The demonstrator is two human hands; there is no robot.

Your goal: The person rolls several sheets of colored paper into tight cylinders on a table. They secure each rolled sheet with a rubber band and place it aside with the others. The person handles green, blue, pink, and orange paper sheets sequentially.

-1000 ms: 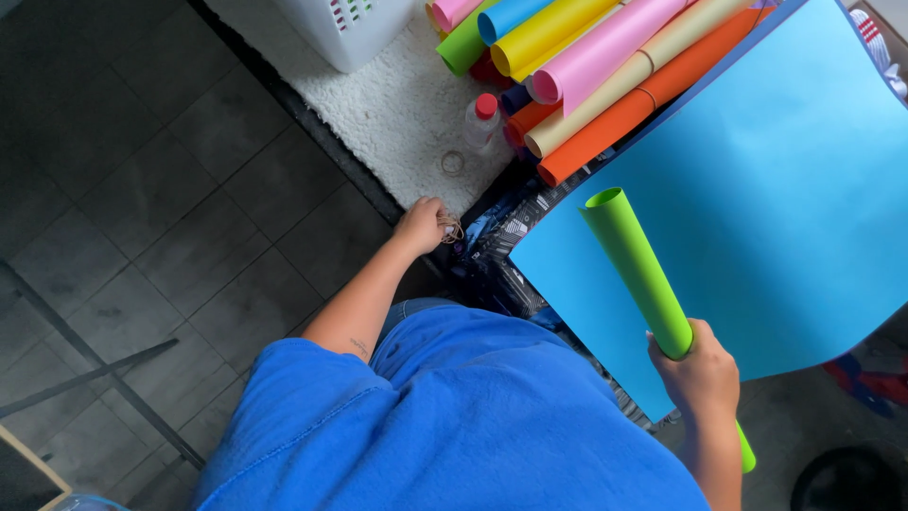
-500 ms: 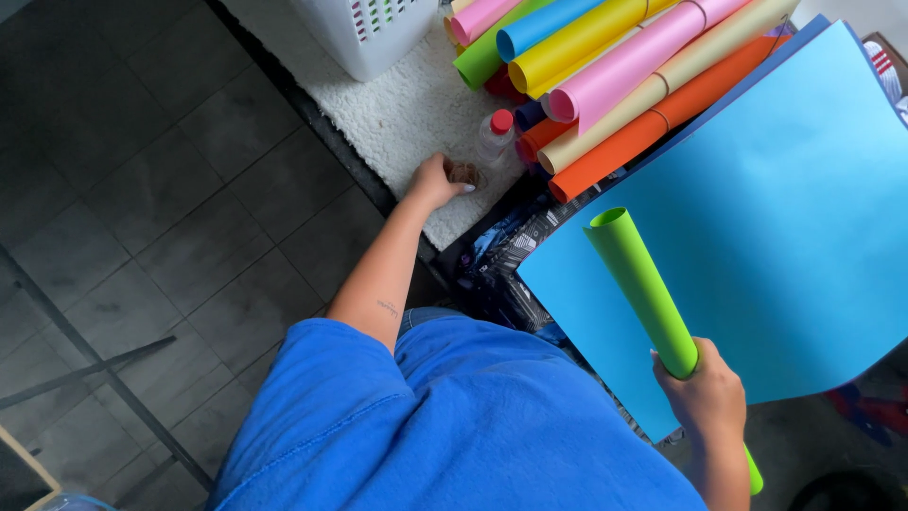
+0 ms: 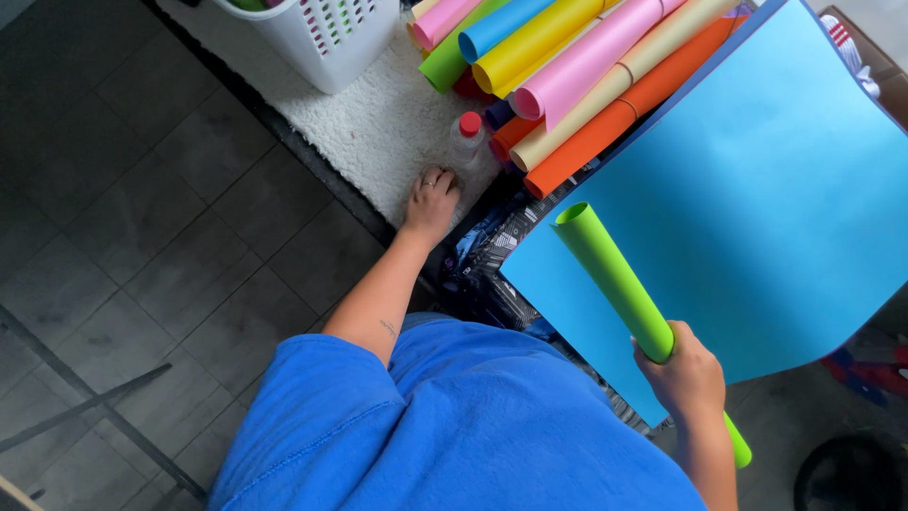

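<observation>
My right hand [image 3: 686, 374] is closed around a rolled lime-green paper tube [image 3: 610, 279], which slants up to the left over a large light-blue sheet [image 3: 757, 189]. My left hand [image 3: 430, 201] reaches forward and rests fingers-down on the white fluffy rug [image 3: 378, 123], just below a small clear bottle with a red cap [image 3: 465, 140]. The fingers are curled onto the rug. What lies under them is hidden.
A pile of rolled coloured papers [image 3: 577, 76] lies at the top, pink, yellow, blue, orange and tan. A white plastic basket [image 3: 322, 38] stands on the rug's far end. Dark crumpled material [image 3: 492, 255] sits under the blue sheet. Dark floor tiles [image 3: 142, 218] lie to the left.
My left hand has moved forward from the rug's edge onto the rug, over a small round object seen there earlier. The green roll stays held in my right hand.
</observation>
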